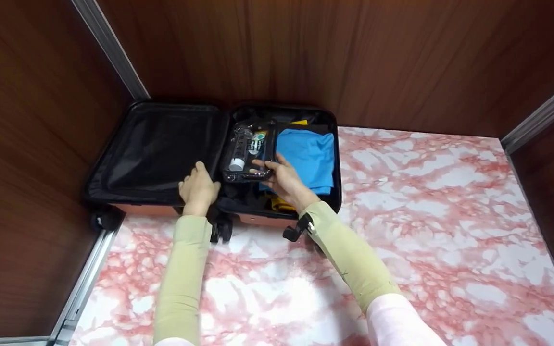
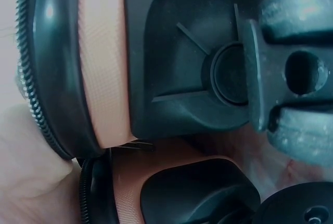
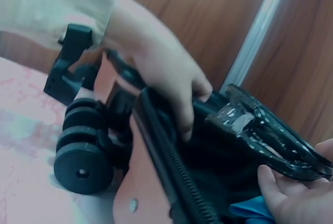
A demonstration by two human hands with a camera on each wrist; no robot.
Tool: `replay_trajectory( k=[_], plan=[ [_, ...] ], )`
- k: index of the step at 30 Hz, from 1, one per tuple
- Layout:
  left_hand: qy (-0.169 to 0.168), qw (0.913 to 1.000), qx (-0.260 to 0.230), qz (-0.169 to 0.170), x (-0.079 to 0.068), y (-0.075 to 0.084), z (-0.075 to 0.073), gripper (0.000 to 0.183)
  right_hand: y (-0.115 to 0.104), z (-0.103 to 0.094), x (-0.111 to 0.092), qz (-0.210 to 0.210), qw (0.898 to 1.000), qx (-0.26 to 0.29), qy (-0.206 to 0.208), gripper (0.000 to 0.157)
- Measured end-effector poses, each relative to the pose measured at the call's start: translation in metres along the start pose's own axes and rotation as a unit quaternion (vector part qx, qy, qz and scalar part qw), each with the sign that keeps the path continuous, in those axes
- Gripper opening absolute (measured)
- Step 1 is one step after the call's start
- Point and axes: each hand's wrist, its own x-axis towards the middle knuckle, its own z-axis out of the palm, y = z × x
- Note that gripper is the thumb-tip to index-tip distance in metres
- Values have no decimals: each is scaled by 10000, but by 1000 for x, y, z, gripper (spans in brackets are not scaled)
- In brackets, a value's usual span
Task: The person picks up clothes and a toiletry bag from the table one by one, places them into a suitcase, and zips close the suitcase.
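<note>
An open black-lined suitcase (image 1: pixel 161 149) with a salmon-pink shell lies flat on the floor, its two halves side by side. My left hand (image 1: pixel 199 190) rests on its near edge, close to the middle fold, with fingers reaching over the rim in the right wrist view. My right hand (image 1: pixel 284 180) holds a clear pouch (image 1: pixel 241 177) with black trim by its near right corner, over the right half. Inside the pouch lie a dark tube with a white cap (image 1: pixel 237 165) and a colourful packet (image 1: pixel 258 139). Folded blue cloth (image 1: pixel 306 154) lies right of the pouch.
Yellow cloth (image 1: pixel 283 205) shows under the other contents of the right half. Black wheels (image 1: pixel 221 230) stick out from the suitcase's near side. Wood-grain panels (image 1: pixel 306 57) stand behind and to both sides. The floor (image 1: pixel 431 230) has a red-and-white marbled pattern.
</note>
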Motion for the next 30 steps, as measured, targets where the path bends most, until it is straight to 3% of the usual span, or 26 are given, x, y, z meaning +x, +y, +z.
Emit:
replay_trajectory(
  k=[5,11,19,22,24,26,27,30],
  plan=[
    [-74,10000,-36,-3,0,1,0,73,9,1,7,26,9993,-375,54,61],
    [-44,10000,-37,40,0,1,-1,73,10,-3,9,321,9948,-968,-46,66],
    [-21,10000,-27,38,1,-1,-1,74,9,-2,8,494,9736,-2221,-150,68],
    [7,10000,-29,34,1,-1,0,74,8,0,6,341,9578,-2847,-192,68],
    [-1,10000,-35,31,1,-1,1,74,6,0,4,201,9376,-3464,-215,70],
    [-7,10000,-57,24,0,-1,1,73,3,1,0,40,9033,-4284,-235,73],
    [-10,10000,-70,30,0,-1,1,74,1,2,-2,-71,8806,-4732,-234,76],
    [-53,9999,-92,62,-1,-1,0,74,-6,5,-10,-389,7976,-6016,-190,80]
  ],
)
